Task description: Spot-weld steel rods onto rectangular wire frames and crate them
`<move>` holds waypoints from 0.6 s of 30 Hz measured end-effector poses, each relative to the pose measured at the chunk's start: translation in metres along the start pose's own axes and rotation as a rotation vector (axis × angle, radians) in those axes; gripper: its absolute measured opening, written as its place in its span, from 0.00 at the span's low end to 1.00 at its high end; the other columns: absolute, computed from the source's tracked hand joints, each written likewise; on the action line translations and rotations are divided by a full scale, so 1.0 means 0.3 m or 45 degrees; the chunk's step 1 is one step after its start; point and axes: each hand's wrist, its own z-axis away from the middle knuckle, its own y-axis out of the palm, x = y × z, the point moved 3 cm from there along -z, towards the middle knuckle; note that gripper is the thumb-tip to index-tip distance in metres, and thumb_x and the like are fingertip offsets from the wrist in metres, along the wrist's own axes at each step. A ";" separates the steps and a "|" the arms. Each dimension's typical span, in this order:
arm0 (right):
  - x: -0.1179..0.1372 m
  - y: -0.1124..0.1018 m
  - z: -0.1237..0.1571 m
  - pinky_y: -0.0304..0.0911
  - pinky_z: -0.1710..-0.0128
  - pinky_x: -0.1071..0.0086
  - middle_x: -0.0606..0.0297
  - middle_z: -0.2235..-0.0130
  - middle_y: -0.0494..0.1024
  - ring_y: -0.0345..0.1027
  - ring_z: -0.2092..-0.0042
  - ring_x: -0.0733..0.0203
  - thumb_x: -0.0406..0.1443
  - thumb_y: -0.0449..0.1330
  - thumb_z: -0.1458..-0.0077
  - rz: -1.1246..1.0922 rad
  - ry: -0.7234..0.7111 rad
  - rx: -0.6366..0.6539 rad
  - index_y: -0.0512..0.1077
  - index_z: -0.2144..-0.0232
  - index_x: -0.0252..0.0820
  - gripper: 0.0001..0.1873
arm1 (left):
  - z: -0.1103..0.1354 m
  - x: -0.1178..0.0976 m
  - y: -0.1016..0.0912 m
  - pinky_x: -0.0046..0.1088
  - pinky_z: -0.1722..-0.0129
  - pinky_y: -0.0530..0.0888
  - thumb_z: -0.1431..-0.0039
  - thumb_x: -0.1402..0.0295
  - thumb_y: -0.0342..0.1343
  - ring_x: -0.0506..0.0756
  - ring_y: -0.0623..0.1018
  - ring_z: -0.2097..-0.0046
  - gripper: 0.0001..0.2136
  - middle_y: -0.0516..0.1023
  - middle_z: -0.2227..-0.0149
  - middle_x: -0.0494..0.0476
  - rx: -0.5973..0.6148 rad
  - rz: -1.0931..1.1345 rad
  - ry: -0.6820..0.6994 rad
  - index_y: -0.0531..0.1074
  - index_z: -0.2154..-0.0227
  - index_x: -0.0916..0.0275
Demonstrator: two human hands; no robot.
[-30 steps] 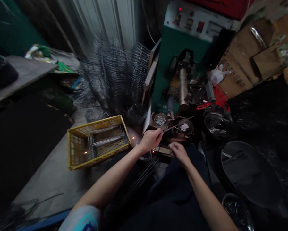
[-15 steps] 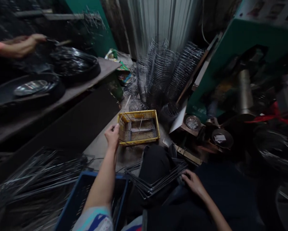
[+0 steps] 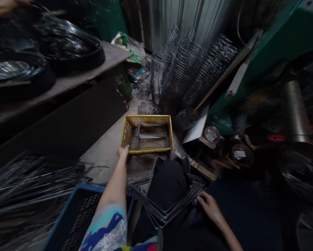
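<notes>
My left hand (image 3: 123, 152) is closed on the near left corner of a yellow plastic basket (image 3: 151, 151). Inside the basket lie several thin metal wire frames (image 3: 152, 137). A bundle of bent wire frames (image 3: 164, 217) rests across my dark-trousered leg. At the right side of this bundle is my right hand (image 3: 208, 205), its fingers curled against the wires. How firmly they grip is hard to see in the dim light.
A blue crate (image 3: 75, 212) stands at my left, beside a heap of wire rods (image 3: 41, 181). Coiled wire stacks (image 3: 181, 69) lean behind the basket. On the left bench (image 3: 114, 55), black round trays hold shiny parts. A co-worker's hand (image 3: 1, 8) shows at upper left. Machinery (image 3: 295, 108) stands right.
My left hand has moved from the basket's left side to its near corner. A wire that slanted inside the basket now lies lower. My right hand stays by the bundle; the view has shifted.
</notes>
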 end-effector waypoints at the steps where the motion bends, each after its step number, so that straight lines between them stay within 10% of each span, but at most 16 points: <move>1: 0.000 0.000 -0.004 0.60 0.69 0.70 0.65 0.74 0.74 0.66 0.70 0.58 0.51 0.53 0.44 0.016 0.004 0.007 0.70 0.75 0.41 0.20 | -0.009 0.034 0.002 0.36 0.60 0.75 0.38 0.64 0.56 0.54 0.76 0.61 0.11 0.75 0.60 0.57 0.029 -0.104 -0.013 0.71 0.59 0.66; 9: 0.021 0.011 -0.021 0.63 0.68 0.72 0.64 0.74 0.73 0.67 0.69 0.58 0.56 0.57 0.48 -0.092 0.114 0.098 0.70 0.77 0.41 0.25 | -0.123 0.195 0.218 0.45 0.50 0.72 0.37 0.62 0.56 0.59 0.74 0.50 0.15 0.73 0.50 0.62 0.373 -0.766 -0.003 0.71 0.52 0.65; 18: 0.028 0.051 -0.053 0.60 0.73 0.72 0.67 0.79 0.64 0.60 0.74 0.61 0.64 0.60 0.61 -0.332 0.655 0.206 0.63 0.82 0.43 0.31 | -0.388 0.353 0.472 0.43 0.52 0.74 0.38 0.62 0.57 0.59 0.75 0.51 0.16 0.73 0.50 0.63 0.739 -1.183 -0.197 0.70 0.51 0.66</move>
